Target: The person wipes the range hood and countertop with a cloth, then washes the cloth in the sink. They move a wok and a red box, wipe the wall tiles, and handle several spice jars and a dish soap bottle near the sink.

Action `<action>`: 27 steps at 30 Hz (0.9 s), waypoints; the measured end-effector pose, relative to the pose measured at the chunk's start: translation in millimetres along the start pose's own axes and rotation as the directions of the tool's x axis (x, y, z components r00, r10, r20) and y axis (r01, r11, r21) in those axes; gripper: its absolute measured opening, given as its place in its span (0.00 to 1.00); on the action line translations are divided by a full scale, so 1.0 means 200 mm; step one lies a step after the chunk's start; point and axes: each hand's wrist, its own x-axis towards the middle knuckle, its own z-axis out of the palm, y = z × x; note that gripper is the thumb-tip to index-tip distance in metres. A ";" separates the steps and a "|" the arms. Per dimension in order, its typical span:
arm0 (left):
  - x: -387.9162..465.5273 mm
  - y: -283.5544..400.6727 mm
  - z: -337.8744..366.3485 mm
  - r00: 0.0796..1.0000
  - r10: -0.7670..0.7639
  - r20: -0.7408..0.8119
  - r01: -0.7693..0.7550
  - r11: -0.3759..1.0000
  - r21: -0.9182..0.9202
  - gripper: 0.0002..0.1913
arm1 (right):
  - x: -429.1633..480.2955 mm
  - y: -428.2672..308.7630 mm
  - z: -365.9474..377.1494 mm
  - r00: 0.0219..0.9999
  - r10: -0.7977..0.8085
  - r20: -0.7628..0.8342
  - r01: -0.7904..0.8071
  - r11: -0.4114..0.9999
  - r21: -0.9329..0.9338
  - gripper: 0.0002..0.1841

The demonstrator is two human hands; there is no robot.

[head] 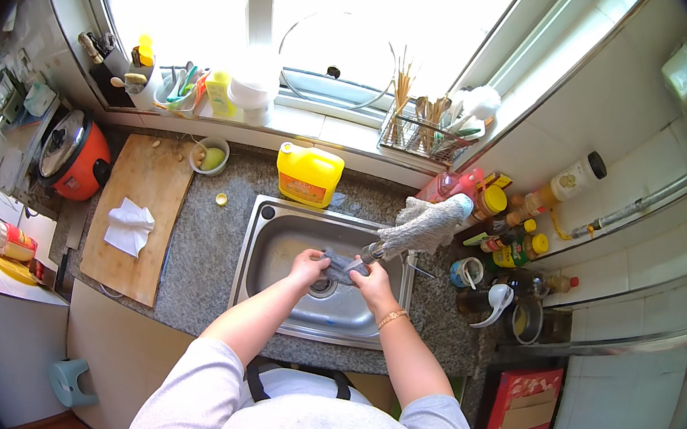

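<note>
Over the stainless steel sink (277, 232), my left hand (309, 268) pinches one end of a small dark grey cloth (337, 266). My right hand (375, 287) grips its other end, just below the spout of the faucet (371, 252). The cloth is stretched between both hands, above the drain (323, 287). A light grey knitted cloth (422, 227) drapes over the faucet and hides most of it. Whether water is running I cannot tell.
A yellow plastic jug (310, 175) stands behind the sink, its yellow cap (221, 199) apart on the granite counter (202, 261). Left are a wooden cutting board (112, 186) with a white paper towel (129, 227), a bowl (220, 167) and a red rice cooker (77, 156). Several bottles (516, 252) crowd the right.
</note>
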 end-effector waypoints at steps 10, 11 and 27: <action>-0.04 0.05 0.12 0.928 -0.279 0.246 0.331 0.920 -0.208 0.19 | -0.03 -0.07 0.06 0.995 -0.061 0.079 0.047 0.984 0.170 0.18; -0.04 0.05 0.15 0.925 -0.262 0.274 0.335 0.904 -0.267 0.18 | -0.02 -0.03 0.05 0.998 -0.021 0.063 0.003 0.963 0.269 0.20; -0.08 0.03 0.12 0.979 -0.191 0.074 0.204 0.937 -0.284 0.12 | -0.10 0.01 -0.19 0.831 -0.186 -0.524 0.186 0.981 -0.053 0.26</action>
